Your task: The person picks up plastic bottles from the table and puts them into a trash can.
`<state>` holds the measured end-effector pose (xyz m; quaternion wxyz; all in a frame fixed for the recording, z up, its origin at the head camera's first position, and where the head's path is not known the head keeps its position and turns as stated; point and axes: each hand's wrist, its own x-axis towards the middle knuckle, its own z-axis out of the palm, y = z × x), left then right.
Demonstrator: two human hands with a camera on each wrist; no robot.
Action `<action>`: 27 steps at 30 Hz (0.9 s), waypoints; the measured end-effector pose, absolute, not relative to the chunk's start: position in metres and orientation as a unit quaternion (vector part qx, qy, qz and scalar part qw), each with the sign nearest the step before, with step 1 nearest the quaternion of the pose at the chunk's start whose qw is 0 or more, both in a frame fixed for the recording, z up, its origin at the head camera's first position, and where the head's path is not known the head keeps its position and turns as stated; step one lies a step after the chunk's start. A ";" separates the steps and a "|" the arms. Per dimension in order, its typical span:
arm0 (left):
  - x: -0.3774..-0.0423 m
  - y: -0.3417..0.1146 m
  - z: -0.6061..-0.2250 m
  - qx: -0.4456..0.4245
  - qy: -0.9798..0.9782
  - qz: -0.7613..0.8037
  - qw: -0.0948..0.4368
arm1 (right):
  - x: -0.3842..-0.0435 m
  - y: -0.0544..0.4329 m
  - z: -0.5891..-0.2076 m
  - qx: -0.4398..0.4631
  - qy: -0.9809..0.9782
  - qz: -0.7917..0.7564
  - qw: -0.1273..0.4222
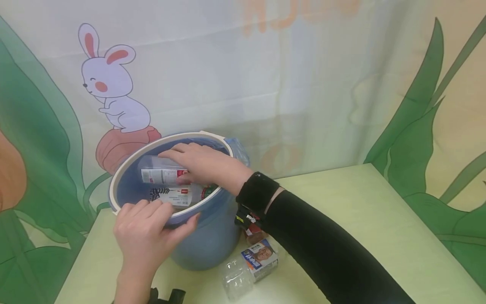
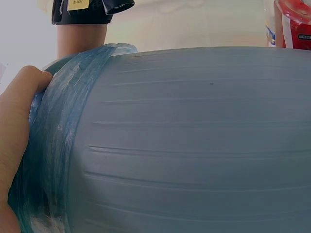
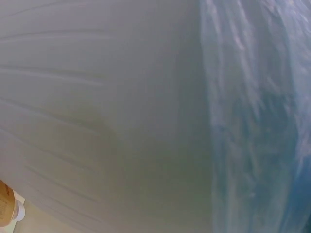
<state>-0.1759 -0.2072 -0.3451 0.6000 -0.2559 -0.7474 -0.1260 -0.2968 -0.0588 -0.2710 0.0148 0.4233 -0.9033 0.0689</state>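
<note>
A blue trash can with a cream rim ring and a blue plastic liner leans toward me on the table. My left hand grips its near rim, fingers over the edge and thumb on the outside. My right hand reaches in across the right rim and holds a clear plastic bottle with a white and red label, fingers over its top and thumb at its near side. Below it in the can lies another labelled bottle. The right wrist view has only the can wall and liner, no hand.
On the pale green table, a clear bottle with a blue label lies right of the can. Behind it a reddish-brown bottle is partly hidden by my right wrist. A cloth backdrop with a printed rabbit hangs behind the table.
</note>
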 end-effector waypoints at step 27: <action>-0.174 -0.204 -0.344 -0.256 -0.745 -0.132 0.601 | -0.251 0.091 -0.268 0.410 -0.785 0.376 0.274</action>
